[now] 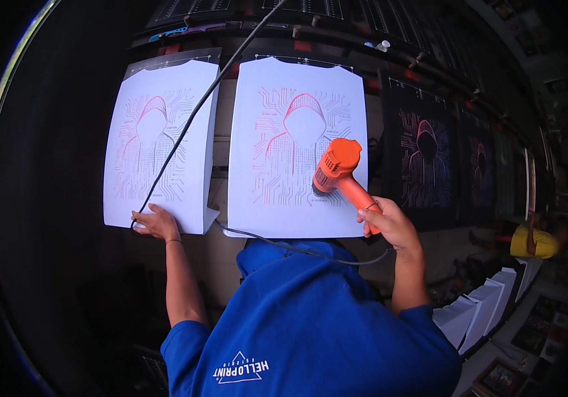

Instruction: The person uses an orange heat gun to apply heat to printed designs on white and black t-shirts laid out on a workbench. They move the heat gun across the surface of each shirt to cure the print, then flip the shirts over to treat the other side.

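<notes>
Centre shirt [247, 205]: white, laid flat, printed with a hooded figure amid circuit lines in red to dark tones.
Heat gun [343, 167]: orange, over the right half of the centre shirt, nozzle down-left; contact cannot be told.
Right hand [395, 226]: at the centre shirt's lower right corner, fingers wrapped round the heat gun's handle.
Cord [193, 111]: black, slanting across the left shirt [194, 208], left of the centre shirt.
Left hand [158, 223]: below-left of the centre shirt, fingers curled on the cord.
Black shirt [425, 162]: right of the centre shirt, similar print.
</notes>
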Available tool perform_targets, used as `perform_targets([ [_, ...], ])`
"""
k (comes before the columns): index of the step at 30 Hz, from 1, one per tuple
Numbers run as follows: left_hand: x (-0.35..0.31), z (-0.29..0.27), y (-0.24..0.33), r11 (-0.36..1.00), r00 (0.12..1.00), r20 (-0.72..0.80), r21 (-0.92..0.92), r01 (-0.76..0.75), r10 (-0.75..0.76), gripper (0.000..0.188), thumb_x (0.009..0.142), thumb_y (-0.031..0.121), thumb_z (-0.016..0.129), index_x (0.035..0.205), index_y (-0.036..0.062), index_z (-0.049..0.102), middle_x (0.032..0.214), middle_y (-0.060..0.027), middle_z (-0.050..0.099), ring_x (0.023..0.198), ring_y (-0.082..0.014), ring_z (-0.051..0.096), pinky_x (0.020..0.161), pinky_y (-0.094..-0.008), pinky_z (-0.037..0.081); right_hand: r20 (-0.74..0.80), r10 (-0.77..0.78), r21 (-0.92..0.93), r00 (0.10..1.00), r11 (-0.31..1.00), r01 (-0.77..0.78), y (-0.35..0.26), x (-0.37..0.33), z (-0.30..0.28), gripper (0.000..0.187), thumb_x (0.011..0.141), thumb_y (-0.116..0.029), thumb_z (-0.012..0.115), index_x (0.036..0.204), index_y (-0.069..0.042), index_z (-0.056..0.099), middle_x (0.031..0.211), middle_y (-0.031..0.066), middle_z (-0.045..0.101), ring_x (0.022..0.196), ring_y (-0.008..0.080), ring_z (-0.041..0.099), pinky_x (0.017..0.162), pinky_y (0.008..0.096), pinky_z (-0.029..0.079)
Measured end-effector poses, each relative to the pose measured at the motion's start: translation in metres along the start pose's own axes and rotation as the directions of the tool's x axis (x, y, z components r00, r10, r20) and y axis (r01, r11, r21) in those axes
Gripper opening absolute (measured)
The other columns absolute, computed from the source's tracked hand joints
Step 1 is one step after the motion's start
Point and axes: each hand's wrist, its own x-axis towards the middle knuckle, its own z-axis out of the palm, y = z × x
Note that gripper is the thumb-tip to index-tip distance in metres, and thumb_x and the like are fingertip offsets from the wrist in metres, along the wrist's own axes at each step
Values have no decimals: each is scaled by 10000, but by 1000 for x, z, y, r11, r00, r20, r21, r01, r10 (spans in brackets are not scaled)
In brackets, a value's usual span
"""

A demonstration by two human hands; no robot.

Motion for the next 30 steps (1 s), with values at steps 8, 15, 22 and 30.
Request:
perform_targets([
  [8, 1, 1, 0, 1000, 1000, -4, 5, 3, -3, 644, 966, 329, 463, 1465, -2, 228, 1520, -189, 283, 1400, -471, 116, 1141, -511, 194, 23, -36, -15, 999, 999, 37, -11, 35, 10, 319, 904, -244, 630, 1033, 37, 549, 812, 51, 579, 615, 93, 566, 580, 255, 483],
  [15, 2, 2, 0, 999, 1000, -3, 27, -16, 16, 646, 964, 330, 462, 1472, 12, 222, 1528, -174, 275, 1397, -474, 119, 1131, -517, 214, -48, -122, -31, 991, 992, 121, -17, 63, 17, 309, 900, -248, 632, 1014, 31, 565, 819, 52, 586, 608, 89, 566, 569, 249, 479],
  [22, 2, 2, -3, 1000, 1000, -7, -5, -12, 12, 646, 963, 332, 456, 1473, 13, 221, 1526, -186, 274, 1399, -469, 117, 1127, -522, 216, 79, -52, -66, 996, 996, 58, -29, 58, 15, 328, 901, -255, 633, 1024, 41, 563, 815, 42, 577, 619, 80, 562, 572, 246, 479],
  [30, -1, -4, 3, 1000, 1000, 10, 0, -1, 1, 648, 962, 333, 459, 1469, 4, 225, 1523, -195, 277, 1398, -466, 122, 1132, -509, 206, 98, -64, -62, 993, 996, 70, -33, 68, 19, 318, 903, -262, 632, 1021, 27, 567, 813, 35, 579, 616, 78, 559, 577, 243, 484],
])
